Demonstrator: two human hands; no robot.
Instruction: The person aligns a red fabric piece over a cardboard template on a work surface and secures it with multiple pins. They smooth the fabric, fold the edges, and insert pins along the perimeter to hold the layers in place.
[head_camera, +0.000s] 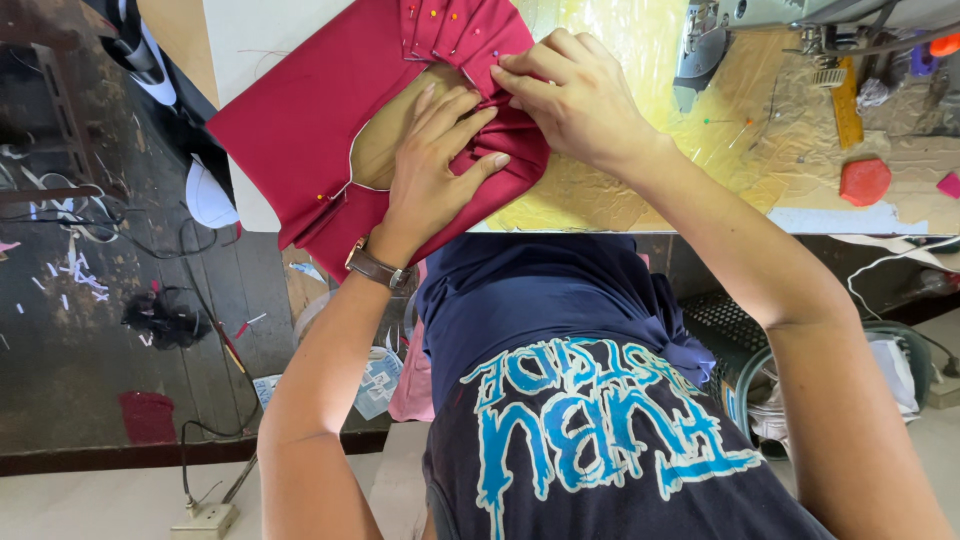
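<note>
Red fabric (300, 120) diagonal under fingers (455, 110)

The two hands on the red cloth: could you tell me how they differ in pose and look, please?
The left hand lies flat with fingers spread, pressing the red cloth; the right hand is curled, fingertips pinching a fold. The left wrist wears a brown watch; the right wrist is bare. Both touch the same cloth on the table.
</note>
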